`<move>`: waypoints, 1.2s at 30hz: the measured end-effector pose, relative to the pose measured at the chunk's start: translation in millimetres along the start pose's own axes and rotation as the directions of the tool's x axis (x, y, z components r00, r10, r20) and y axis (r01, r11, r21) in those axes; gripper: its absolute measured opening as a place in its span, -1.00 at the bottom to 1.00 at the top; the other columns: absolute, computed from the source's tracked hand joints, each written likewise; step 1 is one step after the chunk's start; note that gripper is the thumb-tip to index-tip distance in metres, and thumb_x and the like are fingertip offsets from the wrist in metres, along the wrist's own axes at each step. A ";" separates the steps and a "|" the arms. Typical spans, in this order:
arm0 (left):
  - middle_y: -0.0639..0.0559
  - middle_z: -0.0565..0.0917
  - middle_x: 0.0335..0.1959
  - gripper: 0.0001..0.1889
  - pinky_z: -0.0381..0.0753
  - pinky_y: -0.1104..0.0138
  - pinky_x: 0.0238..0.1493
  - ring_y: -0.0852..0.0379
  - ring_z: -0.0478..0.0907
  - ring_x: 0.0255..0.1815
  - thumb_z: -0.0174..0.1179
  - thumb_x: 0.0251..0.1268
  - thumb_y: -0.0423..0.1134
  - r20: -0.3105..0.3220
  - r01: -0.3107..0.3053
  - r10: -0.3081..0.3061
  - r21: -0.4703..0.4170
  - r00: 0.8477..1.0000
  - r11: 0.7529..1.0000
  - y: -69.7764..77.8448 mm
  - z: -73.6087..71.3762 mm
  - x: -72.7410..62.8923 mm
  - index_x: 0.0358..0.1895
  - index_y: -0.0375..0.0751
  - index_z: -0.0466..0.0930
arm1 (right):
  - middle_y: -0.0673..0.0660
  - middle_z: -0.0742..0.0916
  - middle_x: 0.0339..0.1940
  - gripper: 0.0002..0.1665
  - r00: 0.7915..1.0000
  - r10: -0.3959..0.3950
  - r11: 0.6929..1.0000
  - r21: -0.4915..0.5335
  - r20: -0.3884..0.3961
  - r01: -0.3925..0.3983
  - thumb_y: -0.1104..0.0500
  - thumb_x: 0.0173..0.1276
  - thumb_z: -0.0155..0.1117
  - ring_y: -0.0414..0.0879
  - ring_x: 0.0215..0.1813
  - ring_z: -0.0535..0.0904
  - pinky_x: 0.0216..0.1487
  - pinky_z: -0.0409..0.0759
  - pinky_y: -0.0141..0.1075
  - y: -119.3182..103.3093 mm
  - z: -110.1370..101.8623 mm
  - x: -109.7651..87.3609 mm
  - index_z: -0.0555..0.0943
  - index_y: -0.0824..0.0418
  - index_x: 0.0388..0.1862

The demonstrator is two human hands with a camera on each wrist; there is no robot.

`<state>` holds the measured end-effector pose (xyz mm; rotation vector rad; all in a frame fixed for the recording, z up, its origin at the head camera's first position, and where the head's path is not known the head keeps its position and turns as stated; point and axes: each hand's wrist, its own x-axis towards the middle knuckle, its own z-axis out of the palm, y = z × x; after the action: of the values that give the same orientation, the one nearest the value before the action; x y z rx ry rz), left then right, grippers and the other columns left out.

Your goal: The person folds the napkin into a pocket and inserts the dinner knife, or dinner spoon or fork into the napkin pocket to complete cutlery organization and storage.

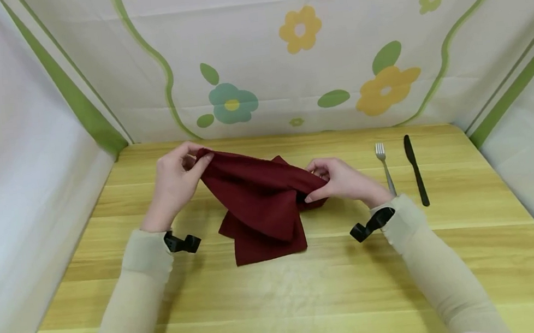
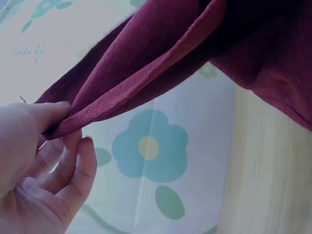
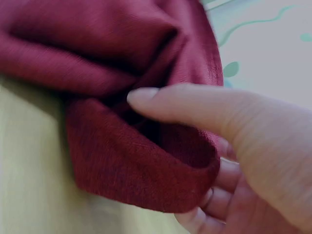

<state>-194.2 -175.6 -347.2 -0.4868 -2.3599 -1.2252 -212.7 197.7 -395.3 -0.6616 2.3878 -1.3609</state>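
Note:
A dark red cloth napkin is stretched between both hands over the middle of the table, its lower folds spread on the wood. My left hand pinches its upper left corner between thumb and fingers; the left wrist view shows the gathered edge of the napkin in that pinch. Lower down, my right hand grips the napkin's right end. In the right wrist view the thumb presses into a fold of the napkin while the other fingers lie behind it.
To the right of the right hand, a fork and a black knife lie on the wooden table. White curtains with printed flowers hang along the back and sides. A black wrist camera sits on each sleeve.

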 end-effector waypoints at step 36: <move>0.20 0.59 -0.33 -0.86 0.54 0.51 -0.31 0.26 0.52 -0.23 0.25 0.45 -0.30 -0.414 0.215 -0.311 -0.262 0.855 0.941 -23.3 -55.4 7.4 -0.11 -0.33 0.70 | 0.09 0.75 -0.31 -0.98 0.982 0.026 0.987 -0.162 0.188 0.005 0.25 0.41 0.41 -0.05 -0.15 0.62 -0.11 0.53 -0.32 -14.8 -113.5 -104.4 0.73 0.14 -0.22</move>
<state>-200.0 -233.6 -330.7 0.0750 -1.9496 -1.5262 -175.8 328.8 -321.5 -0.7833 2.3592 -1.0552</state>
